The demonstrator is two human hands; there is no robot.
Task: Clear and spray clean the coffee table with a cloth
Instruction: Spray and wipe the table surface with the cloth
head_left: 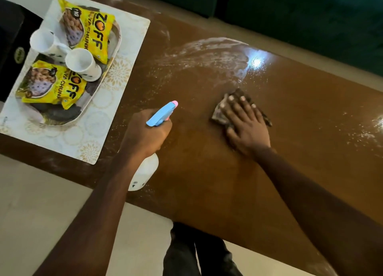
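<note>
The brown coffee table (207,182) fills the middle of the head view, with white spray droplets and wet streaks across its far half. My left hand (145,132) grips a white spray bottle (143,174) with a blue and pink nozzle, held just above the table's near edge and pointing toward the far side. My right hand (246,124) lies flat on a dark patterned cloth (219,116), pressing it onto the tabletop to the right of the bottle. Most of the cloth is hidden under the fingers.
A pale patterned placemat (99,130) covers the table's left end. On it stands an oval tray (117,37) holding two yellow snack packets (91,27) and two white cups (83,63). A dark green sofa (310,12) runs along the far side. My legs (194,253) show below the near edge.
</note>
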